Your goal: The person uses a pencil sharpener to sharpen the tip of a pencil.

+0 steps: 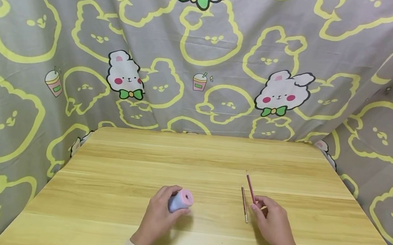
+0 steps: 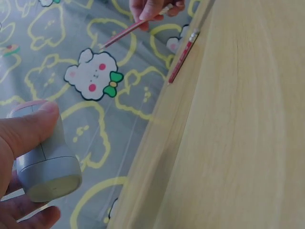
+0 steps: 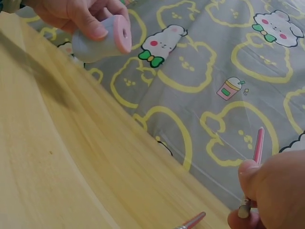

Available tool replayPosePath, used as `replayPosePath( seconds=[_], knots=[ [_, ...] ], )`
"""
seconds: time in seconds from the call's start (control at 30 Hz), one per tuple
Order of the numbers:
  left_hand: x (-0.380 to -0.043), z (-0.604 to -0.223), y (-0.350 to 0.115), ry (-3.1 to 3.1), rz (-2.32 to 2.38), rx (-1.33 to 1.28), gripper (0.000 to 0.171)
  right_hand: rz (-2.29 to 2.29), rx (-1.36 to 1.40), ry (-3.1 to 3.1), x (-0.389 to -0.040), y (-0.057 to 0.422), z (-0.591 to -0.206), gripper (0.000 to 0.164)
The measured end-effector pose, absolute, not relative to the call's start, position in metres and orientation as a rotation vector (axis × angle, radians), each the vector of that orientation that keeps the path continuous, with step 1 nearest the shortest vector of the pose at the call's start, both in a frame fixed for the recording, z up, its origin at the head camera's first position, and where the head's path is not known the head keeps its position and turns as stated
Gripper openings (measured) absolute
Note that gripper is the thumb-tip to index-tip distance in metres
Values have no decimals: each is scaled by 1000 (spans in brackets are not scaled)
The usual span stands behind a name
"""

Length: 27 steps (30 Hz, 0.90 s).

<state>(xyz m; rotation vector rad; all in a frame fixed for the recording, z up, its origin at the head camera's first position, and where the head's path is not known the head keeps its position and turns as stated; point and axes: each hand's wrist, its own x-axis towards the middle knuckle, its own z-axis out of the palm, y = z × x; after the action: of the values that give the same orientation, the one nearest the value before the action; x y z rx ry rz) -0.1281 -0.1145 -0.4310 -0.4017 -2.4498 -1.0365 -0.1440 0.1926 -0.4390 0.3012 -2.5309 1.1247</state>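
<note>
My left hand (image 1: 159,213) grips a pale blue pencil sharpener (image 1: 178,203), its pink end with a round hole facing up and to the right. The left wrist view shows the wider grey base of the sharpener (image 2: 50,174), with the thumb laid along its side. Between thumb and fingers, my right hand (image 1: 275,223) pinches a red pencil (image 1: 250,186) near its eraser end, the tip pointing away from me. Just left of it, a second red pencil (image 1: 244,204) lies on the table, eraser end towards me. A gap separates the sharpener from both pencils.
The wooden table (image 1: 134,164) has a light grain and extends past both hands. Behind it and at its sides hangs a grey curtain (image 1: 219,113) printed with yellow outlines and white cartoon animals.
</note>
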Motion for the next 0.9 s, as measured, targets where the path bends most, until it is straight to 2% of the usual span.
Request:
replayPosePath(
  seconds=[0.9],
  knots=[
    [-130,-434,-122,-2511,-1180,-295,48,1124,50,-2758,-151,203,-445,23]
  ],
)
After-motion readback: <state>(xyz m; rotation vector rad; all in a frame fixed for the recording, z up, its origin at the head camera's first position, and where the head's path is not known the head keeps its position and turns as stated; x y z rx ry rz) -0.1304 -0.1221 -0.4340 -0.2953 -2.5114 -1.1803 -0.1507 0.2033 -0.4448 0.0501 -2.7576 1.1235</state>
